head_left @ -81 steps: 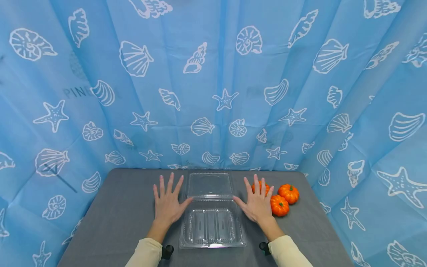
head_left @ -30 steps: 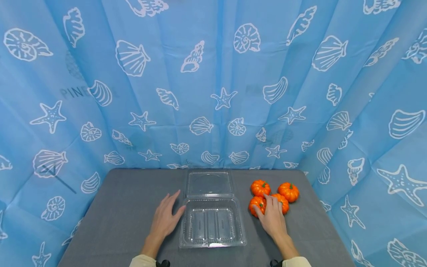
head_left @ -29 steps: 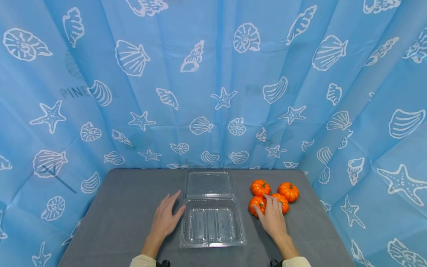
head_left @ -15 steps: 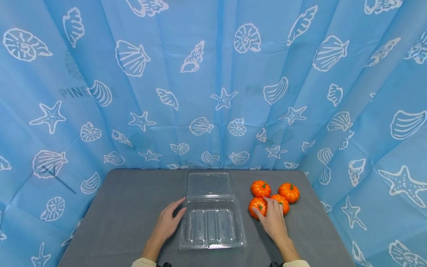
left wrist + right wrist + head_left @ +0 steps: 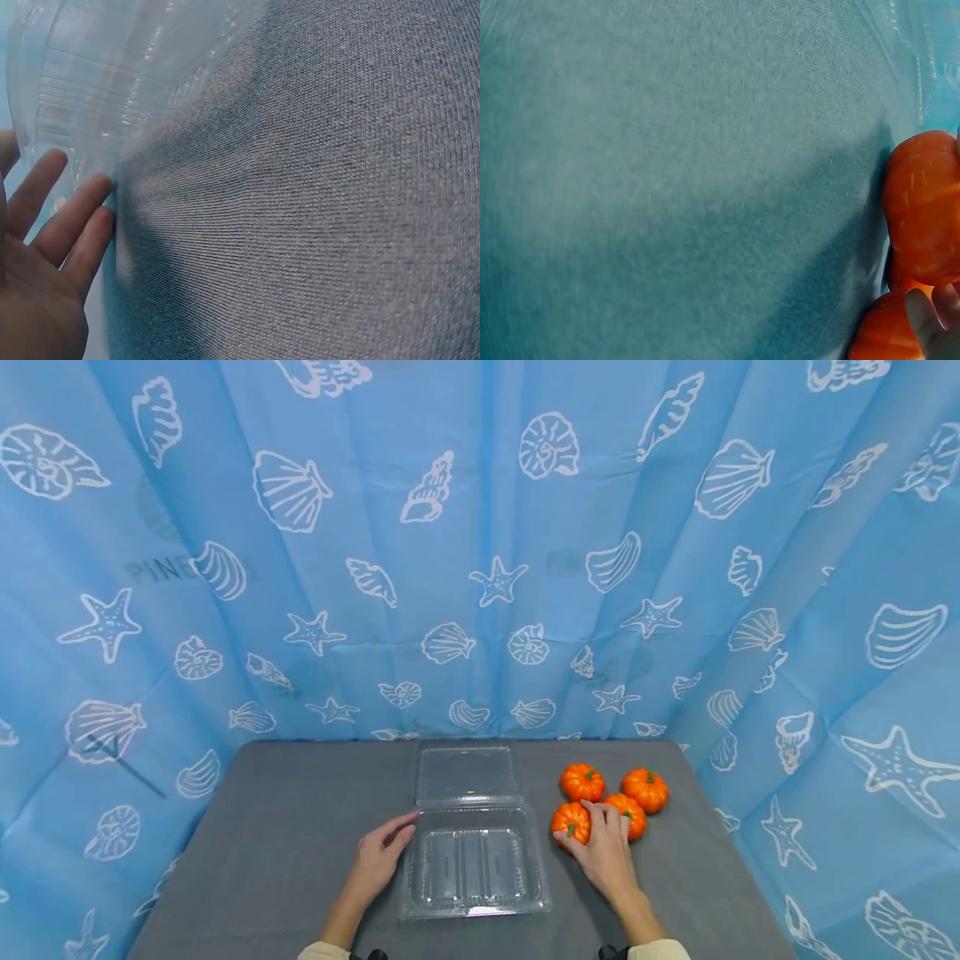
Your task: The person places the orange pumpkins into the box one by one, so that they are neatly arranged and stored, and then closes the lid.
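My right hand [image 5: 609, 860] holds a small orange pumpkin [image 5: 567, 820] on the table, thumb at its left side and fingertips over its right. In the right wrist view this pumpkin [image 5: 924, 214] sits between the thumb and fingers at the right edge. Right beside it, a second pumpkin [image 5: 632, 814] is partly hidden by my fingers. A clear plastic clamshell box [image 5: 475, 910] lies with its lid [image 5: 467, 774] folded back. At the box's upper left rim my left hand [image 5: 372, 864] touches with thumb and forefinger; its other fingers [image 5: 75, 217] are extended along the side wall.
Two more pumpkins stand behind the right hand, one at the back left [image 5: 582, 783] and one at the back right [image 5: 645, 791]. A grey cloth covers the table [image 5: 300, 793]. A blue shell-print curtain [image 5: 480, 568] surrounds its back and sides.
Both hands were spread flat above the table. The right has gone to the pumpkins and closed its fingers about the nearest left one. The left has come to the box's left rim.
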`<state>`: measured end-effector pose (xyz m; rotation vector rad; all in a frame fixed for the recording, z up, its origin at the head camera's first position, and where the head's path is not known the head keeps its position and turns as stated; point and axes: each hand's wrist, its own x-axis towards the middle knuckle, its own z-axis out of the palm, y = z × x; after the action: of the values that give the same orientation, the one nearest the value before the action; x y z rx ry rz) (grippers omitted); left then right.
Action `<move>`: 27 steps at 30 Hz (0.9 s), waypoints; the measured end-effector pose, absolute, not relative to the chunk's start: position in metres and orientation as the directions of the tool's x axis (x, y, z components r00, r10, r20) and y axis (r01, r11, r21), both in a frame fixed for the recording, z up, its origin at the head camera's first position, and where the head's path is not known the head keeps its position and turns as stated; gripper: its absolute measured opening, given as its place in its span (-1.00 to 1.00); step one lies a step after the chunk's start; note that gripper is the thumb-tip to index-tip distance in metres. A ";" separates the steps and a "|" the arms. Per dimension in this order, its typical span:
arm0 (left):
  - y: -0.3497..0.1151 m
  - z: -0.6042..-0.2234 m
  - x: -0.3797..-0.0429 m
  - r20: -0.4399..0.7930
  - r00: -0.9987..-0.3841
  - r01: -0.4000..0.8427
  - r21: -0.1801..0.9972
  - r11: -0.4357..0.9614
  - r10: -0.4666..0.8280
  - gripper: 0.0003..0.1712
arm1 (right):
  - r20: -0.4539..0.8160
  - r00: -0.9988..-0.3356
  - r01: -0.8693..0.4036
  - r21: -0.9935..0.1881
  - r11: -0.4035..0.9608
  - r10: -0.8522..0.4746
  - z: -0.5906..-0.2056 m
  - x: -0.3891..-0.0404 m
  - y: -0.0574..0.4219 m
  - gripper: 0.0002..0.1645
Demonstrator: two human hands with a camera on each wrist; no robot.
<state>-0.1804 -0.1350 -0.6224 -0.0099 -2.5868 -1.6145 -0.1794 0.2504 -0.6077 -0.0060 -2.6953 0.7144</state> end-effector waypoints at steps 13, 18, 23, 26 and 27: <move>-0.144 -0.629 -0.179 0.080 -0.981 0.099 0.989 0.107 0.175 -0.40 | 0.191 -0.979 -0.043 -0.546 0.837 0.074 -0.605 -0.177 0.247 0.06; -0.146 -0.633 -0.180 0.118 -0.970 0.126 0.992 0.024 0.212 -0.39 | 0.132 -0.988 -0.014 -0.576 0.818 0.076 -0.601 -0.175 0.247 0.02; -0.146 -0.635 -0.179 0.060 -0.977 0.046 0.996 -0.073 0.203 -0.37 | 0.097 -0.991 0.011 -0.609 0.793 0.088 -0.596 -0.173 0.245 -0.24; -0.144 -0.635 -0.178 -0.001 -0.985 -0.021 0.993 -0.113 0.171 -0.36 | 0.134 -0.987 -0.016 -0.618 0.786 0.085 -0.595 -0.174 0.245 -0.39; -0.143 -0.635 -0.178 -0.026 -0.987 -0.046 0.991 -0.123 0.161 -0.36 | 0.146 -0.986 -0.025 -0.617 0.787 0.083 -0.595 -0.175 0.245 -0.43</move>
<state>-0.1781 -0.1433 -0.6346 -0.1433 -2.1649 -2.4595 -0.1746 0.2452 -0.5955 -0.0454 -2.8114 0.9739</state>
